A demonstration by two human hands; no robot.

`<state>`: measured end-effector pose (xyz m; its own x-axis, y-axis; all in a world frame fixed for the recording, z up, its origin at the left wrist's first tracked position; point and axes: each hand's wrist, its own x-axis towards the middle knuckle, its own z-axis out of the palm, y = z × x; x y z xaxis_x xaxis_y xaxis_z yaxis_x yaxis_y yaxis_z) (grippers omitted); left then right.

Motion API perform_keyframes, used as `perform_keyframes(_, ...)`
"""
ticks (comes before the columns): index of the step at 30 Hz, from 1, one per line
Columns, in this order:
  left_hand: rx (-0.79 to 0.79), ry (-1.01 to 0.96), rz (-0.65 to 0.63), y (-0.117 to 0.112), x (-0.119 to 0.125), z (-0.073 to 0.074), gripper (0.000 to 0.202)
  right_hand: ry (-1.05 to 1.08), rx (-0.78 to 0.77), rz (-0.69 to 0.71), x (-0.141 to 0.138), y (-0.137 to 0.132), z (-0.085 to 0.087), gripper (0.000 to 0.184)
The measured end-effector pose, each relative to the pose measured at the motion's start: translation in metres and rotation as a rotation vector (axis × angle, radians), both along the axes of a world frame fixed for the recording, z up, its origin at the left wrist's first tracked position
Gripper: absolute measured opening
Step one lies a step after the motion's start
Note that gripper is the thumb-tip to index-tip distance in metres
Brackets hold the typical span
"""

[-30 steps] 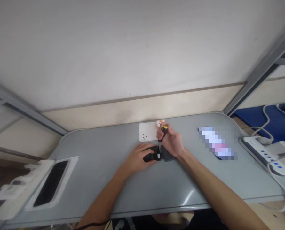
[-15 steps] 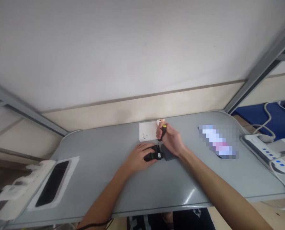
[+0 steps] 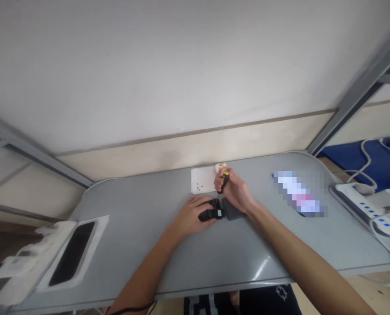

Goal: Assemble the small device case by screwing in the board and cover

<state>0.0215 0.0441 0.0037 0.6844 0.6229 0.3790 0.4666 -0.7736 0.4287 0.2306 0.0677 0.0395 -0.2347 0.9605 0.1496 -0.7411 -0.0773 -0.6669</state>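
In my right hand [image 3: 236,190] is a screwdriver [image 3: 225,180] with a black and yellow handle, held upright in a closed grip. Its thin shaft points down to a small black device [image 3: 211,213] that lies on the grey table. My left hand [image 3: 195,214] is wrapped round that device and presses it to the tabletop; its exact kind does not show. Beside the device, partly under my right wrist, lies a dark grey flat block [image 3: 231,211]. A white sheet [image 3: 203,180] behind my hands bears several tiny dark specks, perhaps screws.
A small orange and white figure [image 3: 219,167] stands at the sheet's back corner. To the right are a phone with a blurred-out screen [image 3: 298,192] and a white power strip [image 3: 368,210] with cables. At left lie a black phone [image 3: 72,253] and another power strip [image 3: 37,262].
Almost nothing differs. The whole view has shifted slightly, and both hands stay at the device with the screwdriver still on it.
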Motion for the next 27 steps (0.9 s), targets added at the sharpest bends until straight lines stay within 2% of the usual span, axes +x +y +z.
perform_keyframes(5, -0.004, 0.015, 0.009, 0.000, 0.000, 0.000, 0.019, 0.091, 0.023, -0.039, -0.005, -0.003, -0.003, 0.021)
perform_keyframes(11, 0.004, 0.017, 0.025, 0.001, -0.001, -0.009, 0.021, -0.087, 0.100, -0.151, 0.002, -0.004, 0.002, 0.019)
perform_keyframes(15, 0.003, -0.008, 0.029, -0.001, 0.001, -0.008, 0.020, -0.127, 0.130, -0.096, 0.001, -0.003, 0.000, 0.023)
perform_keyframes(19, 0.011, -0.027, 0.045, -0.004, 0.002, -0.004, 0.019, -0.065, 0.092, -0.217, -0.010, -0.005, -0.001, 0.032)
perform_keyframes(23, 0.017, -0.033, 0.047, -0.003, 0.002, -0.007, 0.021, -0.082, 0.097, -0.298, -0.022, -0.013, 0.004, 0.039)
perform_keyframes(27, 0.020, -0.057, 0.030, -0.001, 0.002, -0.011, 0.021, -0.112, 0.120, -0.376, -0.025, -0.018, 0.006, 0.035)
